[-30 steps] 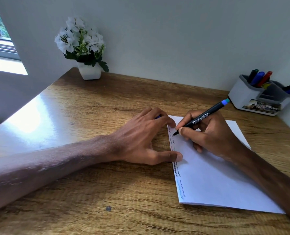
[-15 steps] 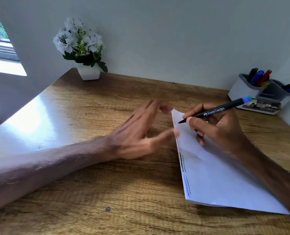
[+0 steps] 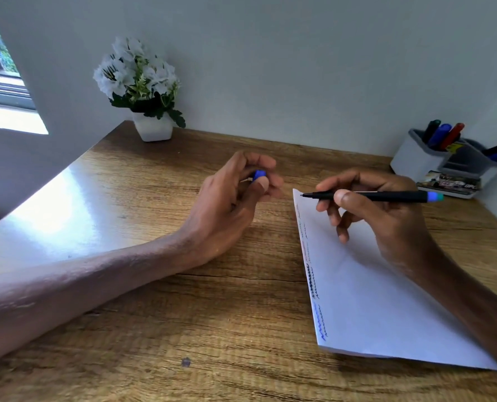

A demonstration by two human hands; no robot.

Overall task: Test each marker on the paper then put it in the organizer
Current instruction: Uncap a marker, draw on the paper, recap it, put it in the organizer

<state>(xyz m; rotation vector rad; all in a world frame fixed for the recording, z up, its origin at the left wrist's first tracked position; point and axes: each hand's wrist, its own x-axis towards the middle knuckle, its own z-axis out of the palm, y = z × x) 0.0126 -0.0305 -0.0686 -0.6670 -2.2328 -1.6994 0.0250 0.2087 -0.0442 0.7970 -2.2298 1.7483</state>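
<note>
My right hand (image 3: 386, 224) grips a thin black marker (image 3: 386, 196) with a blue end, held nearly level above the top left corner of the white paper (image 3: 386, 309), tip pointing left. My left hand (image 3: 230, 204) is raised over the desk left of the paper and pinches a small blue cap (image 3: 259, 175) between thumb and fingers. Wavy test lines run down the paper's left edge. The grey and white organizer (image 3: 415, 161) stands at the back right with several markers in it.
A white pot of white flowers (image 3: 145, 91) stands at the back left of the wooden desk (image 3: 154, 329). The wall runs close behind, and a window is at the far left. A small dark spot marks the desk near the front.
My left hand lifted off the paper's edge and now pinches the blue cap in the air. My right hand raised the marker off the paper and turned it level, tip toward the left hand.
</note>
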